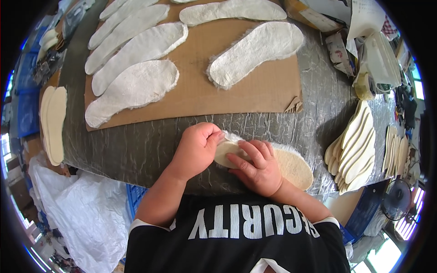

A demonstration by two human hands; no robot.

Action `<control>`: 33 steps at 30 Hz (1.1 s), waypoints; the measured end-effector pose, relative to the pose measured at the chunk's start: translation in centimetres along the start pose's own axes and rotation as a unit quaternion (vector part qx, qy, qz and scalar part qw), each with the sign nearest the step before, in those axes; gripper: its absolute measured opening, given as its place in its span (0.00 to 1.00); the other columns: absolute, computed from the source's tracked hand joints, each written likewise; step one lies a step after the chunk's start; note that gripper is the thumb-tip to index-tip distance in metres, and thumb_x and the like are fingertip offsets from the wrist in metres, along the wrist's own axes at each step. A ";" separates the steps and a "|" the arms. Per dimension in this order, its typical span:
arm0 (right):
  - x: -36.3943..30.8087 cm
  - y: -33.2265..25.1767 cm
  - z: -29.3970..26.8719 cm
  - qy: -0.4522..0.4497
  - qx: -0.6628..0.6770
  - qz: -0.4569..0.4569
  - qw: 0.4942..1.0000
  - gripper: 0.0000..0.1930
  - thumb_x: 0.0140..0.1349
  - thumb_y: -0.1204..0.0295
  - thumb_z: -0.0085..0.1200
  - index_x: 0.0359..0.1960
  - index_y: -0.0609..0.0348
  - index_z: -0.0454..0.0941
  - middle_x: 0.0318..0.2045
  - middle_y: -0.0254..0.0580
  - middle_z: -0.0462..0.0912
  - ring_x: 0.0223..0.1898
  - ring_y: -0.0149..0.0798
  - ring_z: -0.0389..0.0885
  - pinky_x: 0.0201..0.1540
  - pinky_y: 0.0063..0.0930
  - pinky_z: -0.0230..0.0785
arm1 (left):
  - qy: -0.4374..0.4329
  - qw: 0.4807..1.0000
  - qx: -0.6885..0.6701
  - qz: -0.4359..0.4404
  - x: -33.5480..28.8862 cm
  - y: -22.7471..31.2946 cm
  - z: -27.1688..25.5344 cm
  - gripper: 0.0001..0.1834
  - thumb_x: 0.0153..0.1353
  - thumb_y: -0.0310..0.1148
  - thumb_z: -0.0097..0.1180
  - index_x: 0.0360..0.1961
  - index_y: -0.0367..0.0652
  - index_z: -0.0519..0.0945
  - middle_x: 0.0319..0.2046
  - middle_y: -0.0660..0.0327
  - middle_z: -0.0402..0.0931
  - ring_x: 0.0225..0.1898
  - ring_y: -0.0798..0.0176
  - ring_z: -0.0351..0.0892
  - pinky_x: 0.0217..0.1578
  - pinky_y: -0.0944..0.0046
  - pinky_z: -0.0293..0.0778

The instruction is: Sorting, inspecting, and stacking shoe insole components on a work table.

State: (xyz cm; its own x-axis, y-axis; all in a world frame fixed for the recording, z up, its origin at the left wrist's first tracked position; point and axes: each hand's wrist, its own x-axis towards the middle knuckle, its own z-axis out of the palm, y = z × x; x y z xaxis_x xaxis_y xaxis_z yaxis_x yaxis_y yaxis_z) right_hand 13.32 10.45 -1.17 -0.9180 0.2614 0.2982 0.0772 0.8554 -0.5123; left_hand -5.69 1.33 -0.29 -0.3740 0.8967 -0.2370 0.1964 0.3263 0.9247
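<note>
1. Two-handed hold: pinching near the left end of the fleecy-edged cream insole (pixel 297 169) with the left hand (pixel 199 148), gripping it mid-length with the right hand (pixel 260 167).
2. Lying between both hands and out past the right, over the counter (pixel 145 145); best smoothed flat, edges matched.
3. Beyond the hands, leave the white fleecy insoles (pixel 257 53) flat on the cardboard (pixel 200 91).
4. Right of the hands, guard the fanned cream pieces (pixel 354 150) from fluff.

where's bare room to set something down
Bare: cardboard below its rightmost insole; dark tabletop between the cardboard and the fanned insole pile. Crowded: the cardboard's left side, under white insoles, and the front, where left hand and right hand hold a furry-edged insole.
</note>
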 end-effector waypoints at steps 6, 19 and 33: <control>0.4 -0.5 -0.1 -0.035 -0.048 0.014 0.998 0.21 0.51 0.64 0.62 0.50 0.48 0.78 0.59 0.41 0.70 0.60 0.49 0.68 0.61 0.49 0.59 | 0.061 0.996 0.026 0.060 0.0 -1.1 -0.1 0.04 0.60 0.23 0.55 0.35 0.35 0.79 0.30 0.48 0.78 0.31 0.45 0.77 0.34 0.57 0.75; -0.2 -0.9 0.4 -0.125 -0.151 -0.008 0.981 0.23 0.58 0.60 0.52 0.54 0.54 0.77 0.62 0.40 0.71 0.64 0.40 0.68 0.69 0.48 0.46 | -0.043 0.860 0.415 0.294 -6.5 -1.2 1.5 0.25 0.59 0.33 0.57 0.55 0.29 0.75 0.59 0.44 0.71 0.63 0.46 0.70 0.65 0.45 0.60; -0.6 -0.5 -0.3 0.075 0.016 0.089 0.993 0.45 0.38 0.77 0.67 0.65 0.53 0.64 0.53 0.53 0.70 0.52 0.57 0.70 0.57 0.49 0.63 | 0.065 0.978 -0.195 -0.029 -4.5 -1.2 -1.0 0.16 0.68 0.38 0.56 0.45 0.33 0.78 0.39 0.57 0.81 0.40 0.65 0.81 0.41 0.68 0.75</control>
State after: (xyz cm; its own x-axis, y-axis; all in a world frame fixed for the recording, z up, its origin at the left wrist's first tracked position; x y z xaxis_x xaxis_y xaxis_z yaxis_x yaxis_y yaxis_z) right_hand 13.96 10.03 -0.87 -0.8220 0.4738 0.3160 0.2188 0.7750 -0.5928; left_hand -5.17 -3.37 0.00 -0.4908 0.8261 -0.2769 -0.1809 0.2143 0.9599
